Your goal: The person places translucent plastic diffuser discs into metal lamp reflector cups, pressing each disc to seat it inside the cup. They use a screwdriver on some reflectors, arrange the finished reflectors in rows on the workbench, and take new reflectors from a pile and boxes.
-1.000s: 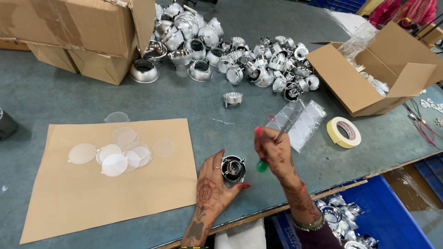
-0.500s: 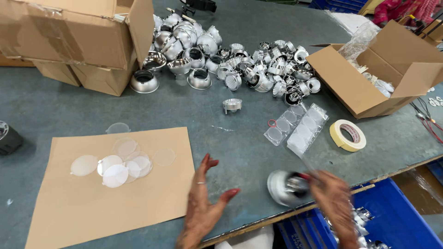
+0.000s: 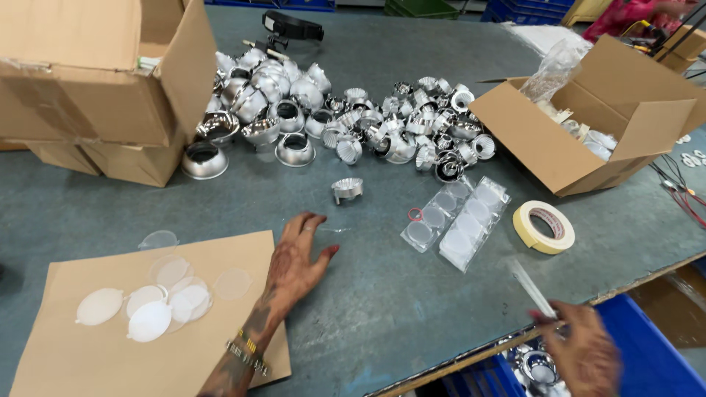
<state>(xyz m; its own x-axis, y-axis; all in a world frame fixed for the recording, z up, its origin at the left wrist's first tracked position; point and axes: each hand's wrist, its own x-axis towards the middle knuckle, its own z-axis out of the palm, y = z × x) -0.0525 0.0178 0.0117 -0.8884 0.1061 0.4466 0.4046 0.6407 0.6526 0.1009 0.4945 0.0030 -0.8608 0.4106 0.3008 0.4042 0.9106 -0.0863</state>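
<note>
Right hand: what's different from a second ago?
The right hand carried the reflector from the table centre down to the blue bin and now grips a thin stick. The left hand slid up, empty, flat on the table. Reflector pile, tape, discs unchanged.

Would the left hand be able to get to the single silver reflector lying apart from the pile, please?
Probably yes: the left hand lies flat and empty on the table, and only bare surface separates it from the lone reflector.

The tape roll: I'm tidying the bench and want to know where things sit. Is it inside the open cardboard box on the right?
No: the tape roll lies flat on the table, in front of the open cardboard box, not in it.
</note>
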